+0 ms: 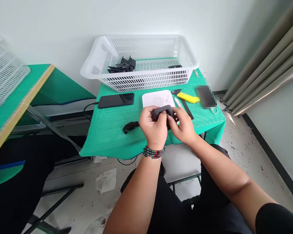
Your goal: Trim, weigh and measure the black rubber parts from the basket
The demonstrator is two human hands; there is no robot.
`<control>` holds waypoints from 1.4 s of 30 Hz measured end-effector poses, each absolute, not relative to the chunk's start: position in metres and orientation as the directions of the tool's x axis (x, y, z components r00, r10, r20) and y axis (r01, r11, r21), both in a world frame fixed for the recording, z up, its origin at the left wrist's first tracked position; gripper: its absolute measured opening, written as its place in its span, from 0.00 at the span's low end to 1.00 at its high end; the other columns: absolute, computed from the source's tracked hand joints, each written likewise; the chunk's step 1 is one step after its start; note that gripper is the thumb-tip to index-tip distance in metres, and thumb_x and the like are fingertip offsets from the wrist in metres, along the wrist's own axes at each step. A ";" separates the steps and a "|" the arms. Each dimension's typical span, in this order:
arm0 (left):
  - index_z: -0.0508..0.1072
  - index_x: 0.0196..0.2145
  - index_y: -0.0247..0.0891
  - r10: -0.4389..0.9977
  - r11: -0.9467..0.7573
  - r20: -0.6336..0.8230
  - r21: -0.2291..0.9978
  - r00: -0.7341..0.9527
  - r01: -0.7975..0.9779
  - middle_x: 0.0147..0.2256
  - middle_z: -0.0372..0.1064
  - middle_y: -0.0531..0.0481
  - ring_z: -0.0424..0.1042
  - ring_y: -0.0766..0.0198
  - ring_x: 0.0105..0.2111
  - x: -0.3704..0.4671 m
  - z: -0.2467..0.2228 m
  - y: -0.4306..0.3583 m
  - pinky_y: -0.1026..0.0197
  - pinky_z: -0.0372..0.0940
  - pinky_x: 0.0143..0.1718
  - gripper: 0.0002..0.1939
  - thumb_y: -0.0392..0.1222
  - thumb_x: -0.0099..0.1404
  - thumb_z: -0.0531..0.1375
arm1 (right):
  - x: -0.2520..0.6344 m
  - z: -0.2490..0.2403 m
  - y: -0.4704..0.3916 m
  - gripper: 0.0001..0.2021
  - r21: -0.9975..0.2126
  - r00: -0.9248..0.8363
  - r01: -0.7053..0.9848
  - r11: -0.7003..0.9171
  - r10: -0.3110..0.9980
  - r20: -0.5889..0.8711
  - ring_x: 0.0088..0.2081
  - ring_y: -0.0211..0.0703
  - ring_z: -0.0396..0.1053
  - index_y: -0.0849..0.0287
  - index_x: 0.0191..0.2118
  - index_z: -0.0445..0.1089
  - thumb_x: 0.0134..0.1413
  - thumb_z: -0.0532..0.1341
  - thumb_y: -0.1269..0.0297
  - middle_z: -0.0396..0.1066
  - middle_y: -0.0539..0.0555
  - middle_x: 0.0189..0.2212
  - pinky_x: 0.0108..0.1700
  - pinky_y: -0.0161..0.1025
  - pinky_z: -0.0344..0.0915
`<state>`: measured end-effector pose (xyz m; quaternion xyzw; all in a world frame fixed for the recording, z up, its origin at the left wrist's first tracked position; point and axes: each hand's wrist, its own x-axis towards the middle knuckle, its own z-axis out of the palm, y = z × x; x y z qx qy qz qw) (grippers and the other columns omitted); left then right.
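Note:
A small dark-grey part with a rounded, frame-like edge (164,109) is held between both my hands above the near side of the green-covered table (109,130). My left hand (154,127), with bead bracelets at the wrist, grips its left side, the thumb pressed into the opening. On the other side my right hand (182,126) pinches the part between thumb and fingers. The fingers cover much of it, so its exact kind does not show. Just beyond lies a white shallow tray (151,98) with dark specks. A black object (130,126) rests left of my left hand.
At the back stands a white plastic basket (141,78) with several black parts (123,65). Yellow-handled cutters (187,97), a black strip (187,109), a white pen-like tool (178,102) and a blurred dark object (206,97) lie right. A cabled phone (116,100) lies left.

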<state>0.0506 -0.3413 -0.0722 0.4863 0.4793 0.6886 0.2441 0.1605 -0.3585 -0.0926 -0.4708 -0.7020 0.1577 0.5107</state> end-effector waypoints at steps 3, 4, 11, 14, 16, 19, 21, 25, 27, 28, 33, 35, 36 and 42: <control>0.72 0.34 0.39 0.818 -0.471 0.475 0.877 -0.325 0.095 0.30 0.72 0.53 0.71 0.65 0.30 0.052 -0.069 -0.345 0.62 0.68 0.34 0.06 0.38 0.57 0.64 | 0.160 -0.095 -0.357 0.12 -0.705 -0.003 0.510 0.494 0.820 0.572 0.43 0.50 0.75 0.54 0.54 0.68 0.72 0.56 0.57 0.77 0.59 0.44 0.44 0.46 0.74; 0.73 0.35 0.39 0.823 -0.481 0.486 0.872 -0.292 0.095 0.31 0.73 0.53 0.72 0.65 0.31 0.051 -0.069 -0.346 0.62 0.68 0.34 0.06 0.39 0.58 0.64 | 0.161 -0.096 -0.357 0.11 -0.710 0.002 0.508 0.488 0.824 0.567 0.43 0.50 0.75 0.54 0.53 0.68 0.71 0.56 0.57 0.77 0.58 0.44 0.45 0.46 0.74; 0.75 0.39 0.39 0.830 -0.536 0.546 0.838 -0.114 0.104 0.31 0.73 0.52 0.70 0.66 0.29 0.044 -0.071 -0.352 0.64 0.67 0.33 0.07 0.43 0.66 0.65 | 0.163 -0.097 -0.354 0.08 -0.760 0.029 0.472 0.447 0.854 0.519 0.34 0.47 0.72 0.53 0.45 0.66 0.71 0.55 0.56 0.76 0.55 0.35 0.36 0.43 0.69; 0.75 0.41 0.39 0.823 -0.558 0.565 0.822 -0.051 0.111 0.31 0.73 0.52 0.71 0.66 0.29 0.040 -0.070 -0.353 0.64 0.67 0.32 0.09 0.47 0.69 0.64 | 0.163 -0.097 -0.353 0.09 -0.785 0.046 0.441 0.436 0.862 0.504 0.32 0.45 0.70 0.54 0.43 0.66 0.71 0.56 0.56 0.73 0.53 0.31 0.34 0.41 0.66; 0.76 0.42 0.39 0.824 -0.558 0.566 0.816 -0.018 0.150 0.30 0.74 0.51 0.71 0.66 0.29 0.034 -0.068 -0.352 0.63 0.68 0.32 0.11 0.50 0.71 0.63 | 0.164 -0.097 -0.352 0.08 -0.794 0.052 0.423 0.438 0.862 0.504 0.32 0.44 0.69 0.55 0.43 0.67 0.71 0.56 0.57 0.73 0.53 0.32 0.35 0.40 0.65; 0.76 0.44 0.39 0.850 -0.466 0.521 0.811 -0.075 0.354 0.31 0.75 0.50 0.73 0.63 0.30 0.014 -0.064 -0.345 0.60 0.69 0.35 0.12 0.49 0.71 0.60 | 0.166 -0.096 -0.352 0.07 -0.807 0.073 0.403 0.431 0.864 0.498 0.34 0.44 0.69 0.56 0.44 0.68 0.69 0.56 0.59 0.74 0.53 0.33 0.37 0.40 0.65; 0.76 0.45 0.40 0.866 -0.291 0.458 0.787 -0.200 0.544 0.34 0.76 0.49 0.75 0.59 0.33 -0.007 -0.063 -0.338 0.56 0.71 0.40 0.11 0.45 0.70 0.59 | 0.168 -0.096 -0.353 0.08 -0.829 0.091 0.381 0.410 0.876 0.474 0.34 0.43 0.68 0.56 0.43 0.68 0.68 0.56 0.58 0.73 0.52 0.33 0.36 0.40 0.64; 0.76 0.50 0.42 0.924 0.060 0.267 0.603 -0.273 0.795 0.47 0.80 0.41 0.77 0.41 0.50 -0.046 -0.067 -0.328 0.38 0.70 0.53 0.16 0.41 0.65 0.63 | 0.174 -0.094 -0.355 0.10 -0.879 0.117 0.319 0.355 0.905 0.408 0.32 0.41 0.65 0.56 0.39 0.66 0.67 0.57 0.54 0.70 0.50 0.30 0.36 0.39 0.61; 0.78 0.50 0.43 0.960 0.122 0.156 0.517 -0.233 0.847 0.53 0.78 0.37 0.75 0.32 0.55 -0.059 -0.071 -0.326 0.33 0.69 0.54 0.17 0.43 0.63 0.64 | 0.175 -0.093 -0.355 0.12 -0.905 0.141 0.285 0.317 0.920 0.367 0.31 0.41 0.64 0.55 0.37 0.66 0.66 0.58 0.52 0.67 0.48 0.28 0.35 0.39 0.60; 0.78 0.49 0.43 0.973 0.130 0.104 0.500 -0.208 0.856 0.54 0.78 0.36 0.75 0.31 0.55 -0.064 -0.074 -0.326 0.33 0.70 0.52 0.16 0.43 0.63 0.65 | 0.175 -0.093 -0.355 0.12 -0.917 0.156 0.264 0.298 0.925 0.345 0.31 0.40 0.63 0.55 0.36 0.65 0.65 0.58 0.51 0.66 0.48 0.27 0.35 0.39 0.59; 0.80 0.45 0.42 0.988 0.132 0.009 0.454 -0.153 0.881 0.49 0.82 0.38 0.78 0.34 0.50 -0.073 -0.079 -0.325 0.40 0.74 0.45 0.15 0.39 0.59 0.66 | 0.168 -0.094 -0.352 0.19 -0.988 0.137 -0.027 0.152 0.980 0.147 0.28 0.39 0.61 0.54 0.31 0.63 0.60 0.63 0.44 0.62 0.46 0.25 0.31 0.38 0.61; 0.80 0.42 0.43 0.984 0.156 0.009 0.430 -0.177 0.889 0.47 0.82 0.39 0.79 0.33 0.48 -0.075 -0.077 -0.325 0.41 0.74 0.42 0.13 0.36 0.58 0.66 | 0.165 -0.096 -0.352 0.19 -0.974 0.056 -0.225 0.014 0.998 0.002 0.25 0.39 0.63 0.53 0.33 0.65 0.58 0.65 0.43 0.63 0.46 0.23 0.27 0.37 0.60; 0.81 0.40 0.43 0.981 0.170 0.014 0.431 -0.195 0.886 0.46 0.83 0.39 0.79 0.34 0.47 -0.076 -0.076 -0.325 0.41 0.73 0.41 0.11 0.35 0.58 0.66 | 0.164 -0.096 -0.352 0.18 -0.948 0.004 -0.313 -0.056 0.998 -0.061 0.23 0.39 0.63 0.53 0.34 0.65 0.57 0.66 0.45 0.64 0.46 0.23 0.25 0.36 0.58; 0.79 0.35 0.40 0.891 0.053 0.307 0.661 -0.334 0.749 0.37 0.81 0.43 0.78 0.49 0.34 -0.055 -0.059 -0.337 0.49 0.73 0.36 0.03 0.38 0.61 0.66 | 0.166 -0.087 -0.353 0.09 -0.758 -0.310 -0.560 -0.334 0.933 -0.182 0.17 0.34 0.57 0.59 0.38 0.69 0.57 0.62 0.58 0.71 0.51 0.24 0.20 0.34 0.51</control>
